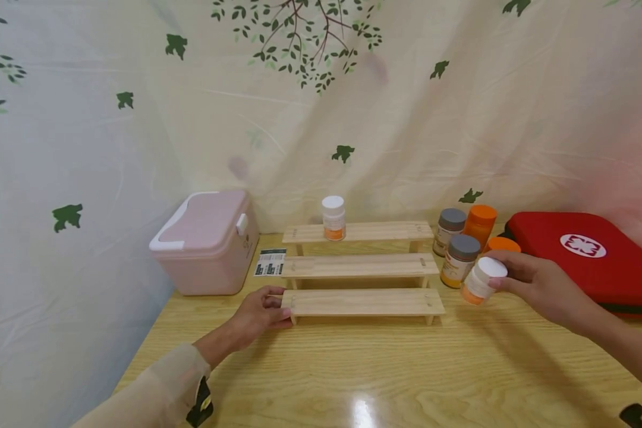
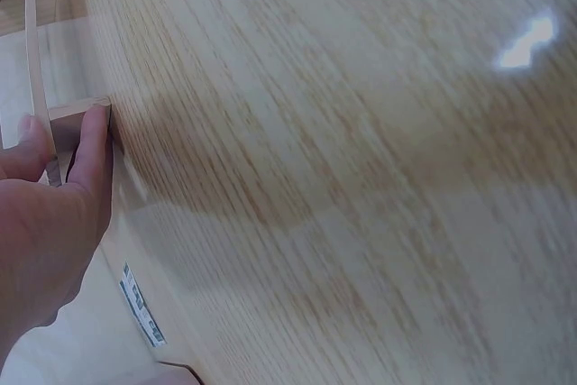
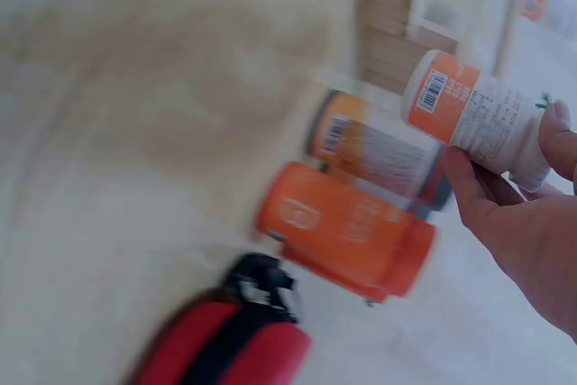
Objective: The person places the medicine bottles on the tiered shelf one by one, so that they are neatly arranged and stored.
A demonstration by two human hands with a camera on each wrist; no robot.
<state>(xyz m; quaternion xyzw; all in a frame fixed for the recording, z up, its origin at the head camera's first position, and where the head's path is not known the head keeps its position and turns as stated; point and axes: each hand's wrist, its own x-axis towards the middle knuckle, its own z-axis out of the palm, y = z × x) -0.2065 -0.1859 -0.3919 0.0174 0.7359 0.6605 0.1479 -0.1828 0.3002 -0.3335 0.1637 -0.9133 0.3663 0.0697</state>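
Observation:
A white pill bottle with an orange band (image 1: 476, 285) tilts in my right hand (image 1: 540, 285), pinched between thumb and fingers near its cap. In the right wrist view the bottle (image 3: 478, 114) shows a barcode on its orange band. My left hand (image 1: 259, 315) grips the left end of the lowest step of a three-step wooden rack (image 1: 364, 302), thumb in front. The left wrist view shows those fingers (image 2: 90, 151) around the rack's leg. Another white bottle (image 1: 334, 220) stands upright on the top step, left of its middle.
Right of the rack stand grey-capped bottles (image 1: 459, 261) and orange bottles (image 1: 480, 223), close behind the held bottle. A red first-aid case (image 1: 567, 238) lies beyond them. At the left are a pink lidded box (image 1: 208, 255) and a printed label sheet (image 1: 270, 262). A curtain (image 1: 278, 131) hangs behind.

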